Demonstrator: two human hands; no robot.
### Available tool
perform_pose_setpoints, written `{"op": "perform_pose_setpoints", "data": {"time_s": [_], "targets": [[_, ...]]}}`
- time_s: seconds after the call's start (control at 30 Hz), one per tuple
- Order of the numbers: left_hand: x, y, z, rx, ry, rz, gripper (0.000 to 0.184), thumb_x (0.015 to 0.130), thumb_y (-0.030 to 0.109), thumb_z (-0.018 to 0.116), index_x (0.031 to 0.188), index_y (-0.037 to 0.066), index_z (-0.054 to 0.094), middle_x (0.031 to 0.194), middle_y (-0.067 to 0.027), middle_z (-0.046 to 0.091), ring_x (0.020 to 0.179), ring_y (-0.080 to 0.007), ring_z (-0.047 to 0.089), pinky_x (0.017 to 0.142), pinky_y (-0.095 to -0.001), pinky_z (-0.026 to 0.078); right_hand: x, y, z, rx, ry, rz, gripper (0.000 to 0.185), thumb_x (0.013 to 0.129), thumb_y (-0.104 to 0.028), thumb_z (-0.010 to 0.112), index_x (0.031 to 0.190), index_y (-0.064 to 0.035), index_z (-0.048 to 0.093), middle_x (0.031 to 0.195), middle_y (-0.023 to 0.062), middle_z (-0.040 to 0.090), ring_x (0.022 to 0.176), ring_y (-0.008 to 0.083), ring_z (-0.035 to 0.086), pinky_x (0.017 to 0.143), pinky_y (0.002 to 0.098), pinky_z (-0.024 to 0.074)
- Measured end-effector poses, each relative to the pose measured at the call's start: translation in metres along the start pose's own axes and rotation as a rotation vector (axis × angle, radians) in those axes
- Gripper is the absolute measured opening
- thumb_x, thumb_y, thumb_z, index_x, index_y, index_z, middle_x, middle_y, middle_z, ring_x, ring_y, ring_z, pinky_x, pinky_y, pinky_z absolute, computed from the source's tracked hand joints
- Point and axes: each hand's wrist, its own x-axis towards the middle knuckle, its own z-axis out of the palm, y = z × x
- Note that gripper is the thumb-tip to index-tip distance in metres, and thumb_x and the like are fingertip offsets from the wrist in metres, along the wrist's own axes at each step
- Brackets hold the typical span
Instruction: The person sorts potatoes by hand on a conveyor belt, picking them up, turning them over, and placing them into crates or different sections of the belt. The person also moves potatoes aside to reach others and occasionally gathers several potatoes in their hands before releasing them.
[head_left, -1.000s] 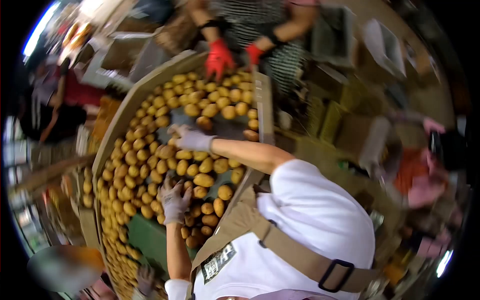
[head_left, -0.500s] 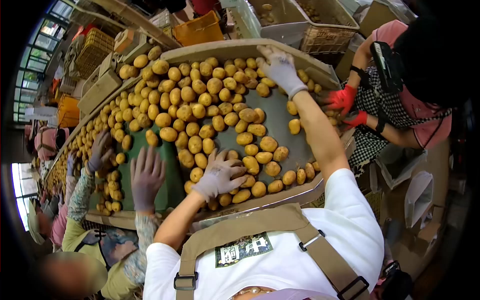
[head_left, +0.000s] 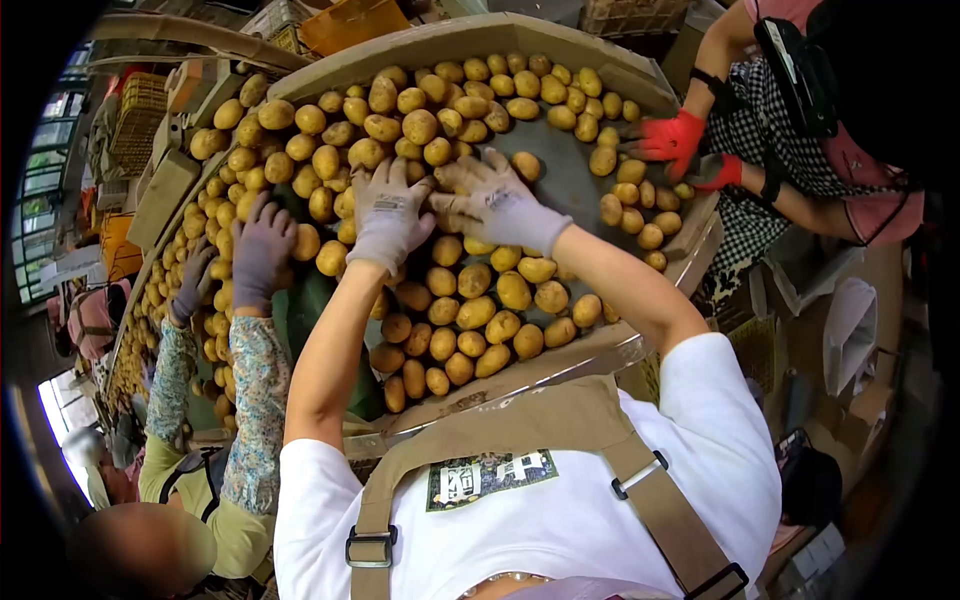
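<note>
Both of my hands wear pale grey gloves and lie over potatoes [head_left: 513, 290] in the middle of the sorting table. My left hand [head_left: 390, 215] has its fingers stretched forward onto the potatoes beyond it. Close beside it, my right hand [head_left: 505, 208] rests palm down with fingers spread, pointing up and left, its thumb side near my left hand. What lies under both palms is hidden. Potatoes of mixed size surround the hands, densely to the left and beyond, more loosely on the dark grey table surface [head_left: 565, 155].
At the right, a co-worker's red-gloved hand [head_left: 665, 140] is among potatoes. To my left, another worker's grey-purple gloved hand [head_left: 263, 245] reaches over the pile. A raised wooden edge [head_left: 560, 45] bounds the far side. Behind it stands a plastic crate [head_left: 630, 18].
My right hand has come back from the far edge to the middle. My left hand has moved farther forward. More potatoes are gathered near the right-hand co-worker. My view has shifted.
</note>
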Motion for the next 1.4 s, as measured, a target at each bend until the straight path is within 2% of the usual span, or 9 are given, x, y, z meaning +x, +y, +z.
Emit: {"op": "perform_pose_setpoints", "data": {"time_s": [0.13, 0.3, 0.4, 0.53, 0.63, 1.0, 1.17, 1.27, 1.4], "targets": [[-0.041, -0.022, 0.01, -0.134, 0.11, 0.014, 0.047, 0.08, 0.045, 0.075, 0.124, 0.027, 0.073, 0.12, -0.0085, 0.068, 0.123, -0.031, 0.058, 0.107, -0.0547, 0.039, -0.027, 0.07, -0.039, -0.07, -0.314, 0.773, 0.056, 0.103, -0.054, 0.047, 0.151, -0.0266, 0.054, 0.152, 0.0143, 0.051, 0.14, 0.0388, 0.046, 0.12, 0.0599, 0.0243], [-0.071, -0.013, 0.016, -0.194, 0.087, 0.081, 0.061, 0.083, 0.044, 0.075, 0.138, 0.019, 0.066, 0.119, -0.0112, 0.069, 0.116, -0.035, 0.062, 0.098, -0.0463, 0.05, -0.107, 0.039, -0.045, 0.013, -0.292, 0.236, 0.061, 0.098, -0.057, 0.053, 0.151, -0.0261, 0.054, 0.15, 0.0154, 0.053, 0.149, 0.0391, 0.035, 0.125, 0.059, 0.0119], [-0.062, 0.001, 0.01, -0.243, -0.061, 0.064, 0.068, 0.086, 0.047, 0.071, 0.146, 0.018, 0.058, 0.118, -0.0109, 0.069, 0.113, -0.0313, 0.063, 0.095, -0.0435, 0.051, -0.065, 0.067, -0.039, -0.244, -0.199, 0.558, 0.042, 0.093, -0.037, 0.064, 0.132, -0.023, 0.069, 0.14, 0.0141, 0.06, 0.138, 0.035, 0.049, 0.12, 0.0585, 0.0212], [-0.054, 0.029, 0.01, -0.19, -0.125, 0.089, 0.066, 0.087, 0.054, 0.067, 0.146, 0.028, 0.057, 0.117, -0.009, 0.068, 0.113, -0.0277, 0.062, 0.092, -0.0473, 0.046, 0.05, 0.103, -0.042, -0.137, 0.339, 0.301, 0.031, 0.095, -0.021, 0.062, 0.124, -0.0137, 0.071, 0.132, 0.0135, 0.067, 0.125, 0.0326, 0.06, 0.114, 0.0519, 0.0376], [-0.063, 0.042, 0.022, -0.278, -0.088, 0.123, 0.068, 0.087, 0.053, 0.065, 0.149, 0.029, 0.054, 0.126, -0.0148, 0.065, 0.12, -0.0342, 0.059, 0.098, -0.0478, 0.045, 0.126, 0.126, -0.032, 0.098, -0.17, 0.657, 0.044, 0.098, -0.024, 0.054, 0.14, -0.0191, 0.064, 0.144, 0.0091, 0.063, 0.131, 0.0296, 0.059, 0.116, 0.0477, 0.0377], [-0.11, 0.053, 0.008, -0.233, -0.074, 0.206, 0.062, 0.081, 0.049, 0.073, 0.141, 0.037, 0.061, 0.161, -0.0171, 0.039, 0.144, -0.0334, 0.041, 0.114, -0.0764, 0.016, 0.075, 0.089, -0.053, -0.157, -0.765, 0.551, 0.069, 0.084, -0.027, 0.067, 0.15, -0.0168, 0.049, 0.128, 0.015, 0.07, 0.114, 0.0301, 0.069, 0.087, 0.0482, 0.0568], [-0.121, 0.055, 0.018, -0.255, 0.017, 0.191, 0.063, 0.079, 0.048, 0.075, 0.14, 0.037, 0.063, 0.161, -0.0158, 0.039, 0.144, -0.0328, 0.042, 0.113, -0.0775, 0.016, 0.016, 0.053, -0.074, 0.352, -0.085, 0.541, 0.068, 0.089, -0.049, 0.073, 0.14, -0.0069, 0.057, 0.128, 0.0192, 0.069, 0.118, 0.0338, 0.067, 0.103, 0.0414, 0.0514], [-0.117, 0.057, 0.016, -0.256, -0.024, 0.177, 0.063, 0.079, 0.048, 0.075, 0.14, 0.038, 0.062, 0.161, -0.0155, 0.039, 0.144, -0.0327, 0.042, 0.113, -0.0784, 0.016, 0.038, 0.009, -0.135, 0.156, 0.574, -0.317, 0.05, 0.081, -0.029, 0.086, 0.123, -0.0069, 0.069, 0.119, 0.0099, 0.073, 0.106, 0.03, 0.07, 0.094, 0.0397, 0.0561], [-0.117, 0.053, 0.025, -0.257, -0.011, 0.205, 0.061, 0.081, 0.048, 0.074, 0.14, 0.038, 0.062, 0.162, -0.0151, 0.038, 0.145, -0.0318, 0.041, 0.115, -0.0769, 0.015, 0.112, 0.078, -0.169, -0.311, 0.806, 0.244, 0.082, 0.089, -0.032, 0.072, 0.158, -0.0055, 0.037, 0.156, 0.0304, 0.04, 0.138, 0.0468, 0.047, 0.115, 0.0534, 0.0377]]}}
